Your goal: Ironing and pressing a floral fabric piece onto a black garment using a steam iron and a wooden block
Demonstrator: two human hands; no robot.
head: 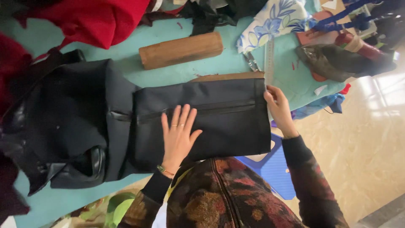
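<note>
— Nearest first?

— Patterned jacket sleeves low in view, then the left hand [179, 135] pressed flat, fingers spread, on a black fabric panel [202, 120]; gripping nothing, only pinning it down.

— And the other?

— Right hand [279, 110] at the panel's right edge, fingers curled loosely against the corner; hard to tell whether pinching the cloth or merely touching it.

— State of the work?

— Panel laid out smooth near the front edge of the desk [126, 57], partly overhanging it. Zipper [198, 110] already set in, running lengthwise and closed, by the look of it. Brown backing board [230, 76] peeking out along the far edge. Probably mid-assembly: zipper done, panel not yet joined into a finished bag. Looks like flattening or aligning at present.

— Around it?

— Heap of black leather-like pieces [59, 126] to the left, touching the panel. Farther back, a wooden block [181, 50], scissors [252, 61] and a clear ruler [269, 57]. Beyond those, red cloth [93, 21], a blue floral fabric [274, 21] and dark scraps.

— Surface and room?

— Turquoise desk, crowded. Blue plastic stool [270, 169] below the edge; pale glossy tiled floor [363, 147] on the right, catching light.
</note>
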